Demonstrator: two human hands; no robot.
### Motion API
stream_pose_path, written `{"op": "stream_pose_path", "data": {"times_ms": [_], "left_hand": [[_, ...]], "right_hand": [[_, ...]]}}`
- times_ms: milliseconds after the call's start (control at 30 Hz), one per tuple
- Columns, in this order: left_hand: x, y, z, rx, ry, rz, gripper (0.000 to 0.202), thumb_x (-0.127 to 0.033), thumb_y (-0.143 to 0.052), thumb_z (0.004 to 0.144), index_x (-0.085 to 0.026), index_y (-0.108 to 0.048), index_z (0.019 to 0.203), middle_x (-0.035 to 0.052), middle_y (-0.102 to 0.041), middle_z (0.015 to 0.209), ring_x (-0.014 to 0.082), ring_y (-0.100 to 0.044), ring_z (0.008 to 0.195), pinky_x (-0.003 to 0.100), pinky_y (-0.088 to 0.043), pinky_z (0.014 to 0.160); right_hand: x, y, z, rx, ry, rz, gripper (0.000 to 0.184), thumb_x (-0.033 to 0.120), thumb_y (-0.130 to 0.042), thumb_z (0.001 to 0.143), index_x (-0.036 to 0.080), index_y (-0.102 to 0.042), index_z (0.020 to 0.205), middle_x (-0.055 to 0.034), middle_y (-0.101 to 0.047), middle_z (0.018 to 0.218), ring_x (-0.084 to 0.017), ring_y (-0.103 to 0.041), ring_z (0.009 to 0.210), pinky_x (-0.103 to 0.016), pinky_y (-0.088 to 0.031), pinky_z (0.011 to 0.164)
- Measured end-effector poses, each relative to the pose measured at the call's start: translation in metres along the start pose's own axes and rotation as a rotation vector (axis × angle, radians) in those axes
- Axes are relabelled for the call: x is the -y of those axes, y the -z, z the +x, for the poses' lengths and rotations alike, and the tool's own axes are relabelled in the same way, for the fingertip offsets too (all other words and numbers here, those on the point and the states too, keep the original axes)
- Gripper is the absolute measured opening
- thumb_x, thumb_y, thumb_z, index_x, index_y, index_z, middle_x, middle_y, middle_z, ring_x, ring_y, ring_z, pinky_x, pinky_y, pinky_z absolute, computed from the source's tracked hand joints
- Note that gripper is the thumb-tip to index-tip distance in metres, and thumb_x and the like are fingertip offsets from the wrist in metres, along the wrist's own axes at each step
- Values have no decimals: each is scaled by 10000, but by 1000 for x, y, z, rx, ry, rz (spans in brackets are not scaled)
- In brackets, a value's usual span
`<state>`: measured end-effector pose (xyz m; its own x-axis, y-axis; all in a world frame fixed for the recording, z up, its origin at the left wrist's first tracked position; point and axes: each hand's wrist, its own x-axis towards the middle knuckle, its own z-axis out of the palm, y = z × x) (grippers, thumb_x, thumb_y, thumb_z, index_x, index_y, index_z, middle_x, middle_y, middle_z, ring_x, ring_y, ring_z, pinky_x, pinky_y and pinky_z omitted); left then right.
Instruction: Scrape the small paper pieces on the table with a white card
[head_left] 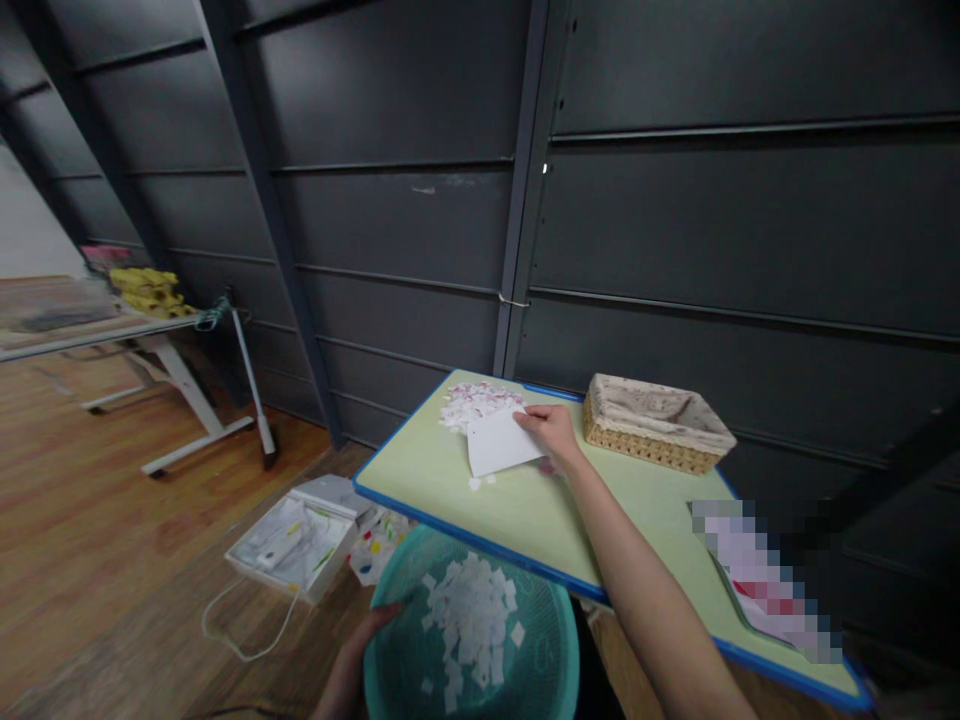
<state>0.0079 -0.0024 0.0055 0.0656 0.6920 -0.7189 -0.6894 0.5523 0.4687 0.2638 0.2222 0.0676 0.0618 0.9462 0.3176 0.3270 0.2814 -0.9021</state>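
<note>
My right hand (551, 430) pinches the upper right corner of a white paper sheet (495, 445) over the pale green table (420, 455). Behind the sheet lies a pile of small paper pieces (480, 400), white with pinkish marks. Two or three loose bits sit just below the sheet. At the bottom of the view, a teal plastic basket (397, 575) holds many small white paper squares (472, 610). My left hand (367, 632) grips its left rim, fingers reaching over to the inside. The basket stands below the table's blue front edge.
A woven basket with a cloth lining (645, 450) stands at the table's back right. A pixelated sheet (765, 585) lies at the right end. On the floor at left is an open white box (300, 545) with a cord. A dark panelled wall (390, 220) rises behind.
</note>
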Motion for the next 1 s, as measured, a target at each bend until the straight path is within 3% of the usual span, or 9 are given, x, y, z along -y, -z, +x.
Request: {"op": "stream_pose_path", "data": {"times_ms": [167,367,500,667,833,1000], "left_hand": [[1,-1,-1,-7,-16,12,811,-242,-652,747,-9,-297,1438,77,-789,677,315,-740,692,423,-569,713],[3,-2,-7,9,17,18,720,-285,-649,760,22,-409,1365,110,-782,663,333,-739,764,440,-559,758],[1,-2,-6,-18,-12,17,769,-242,-642,758,15,-328,1412,81,-776,626,309,-739,665,407,-565,682],[0,0,-3,-15,-12,4,809,-215,-673,724,-30,-323,1429,63,-779,634,287,-734,628,383,-559,647],[0,-1,-3,-18,-18,-1,787,-206,-645,750,-25,-305,1436,75,-784,656,285,-734,618,392,-564,659],[1,-5,-6,-7,-32,24,828,-227,-640,759,-36,-246,1463,63,-786,664,295,-742,670,415,-567,735]], "right_hand": [[0,1,1,4,-4,-13,349,434,-656,604,97,-724,663,-37,-607,586,-145,-467,544,-248,-302,486],[1,7,1,32,6,-71,303,410,-645,604,110,-685,594,-6,-526,518,-125,-418,518,-244,-250,469],[3,8,0,15,-43,-30,303,410,-656,588,111,-687,617,-3,-535,529,-122,-426,508,-240,-260,457],[13,6,-5,157,-103,39,291,408,-691,568,120,-647,580,9,-501,479,-109,-407,447,-238,-236,419],[15,6,-8,159,-129,99,312,417,-714,561,115,-658,617,10,-521,490,-101,-410,436,-234,-235,411],[17,5,-11,276,-141,116,324,439,-726,566,135,-616,575,25,-484,461,-90,-382,411,-231,-207,393]]}}
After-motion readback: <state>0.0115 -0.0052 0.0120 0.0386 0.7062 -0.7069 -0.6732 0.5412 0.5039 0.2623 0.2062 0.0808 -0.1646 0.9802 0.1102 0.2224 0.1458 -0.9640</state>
